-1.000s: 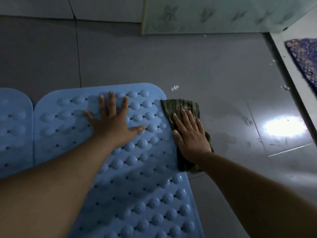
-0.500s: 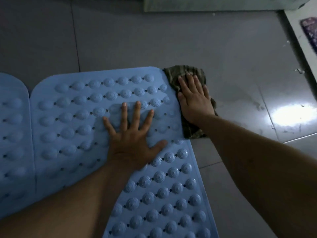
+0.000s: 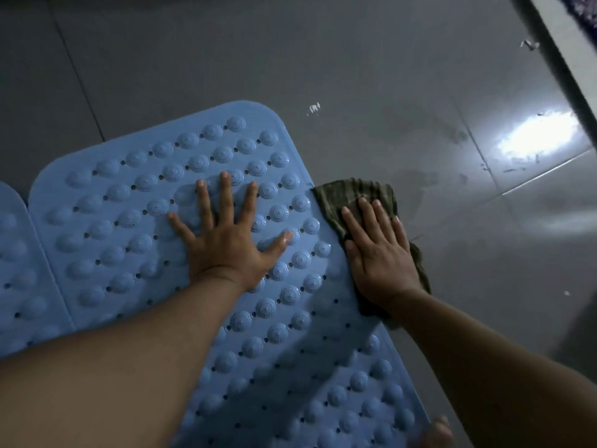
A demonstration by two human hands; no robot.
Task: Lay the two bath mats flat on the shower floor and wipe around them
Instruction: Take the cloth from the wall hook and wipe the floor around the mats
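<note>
Two light blue bath mats with raised bumps lie flat side by side on the grey tiled floor (image 3: 355, 76). The right mat (image 3: 122, 202) fills the middle of the view; only a strip of the left mat (image 3: 16, 263) shows at the left edge. My left hand (image 3: 226, 240) presses palm down on the right mat, fingers spread. My right hand (image 3: 378, 257) lies flat on a dark green striped cloth (image 3: 352, 192), which sits on the floor against the mat's right edge. Part of the cloth is hidden under the hand.
A bright light reflection (image 3: 536, 137) shines on the damp tiles at the right. A raised pale threshold (image 3: 568, 50) runs along the far right, with a purple rug's corner (image 3: 586, 4) beyond it. A knee or toe (image 3: 439, 431) shows at the bottom edge.
My right hand has slid the cloth back along the mat's right edge, away from the far corner. My left hand stays pressed on the mat. The camera has tilted.
</note>
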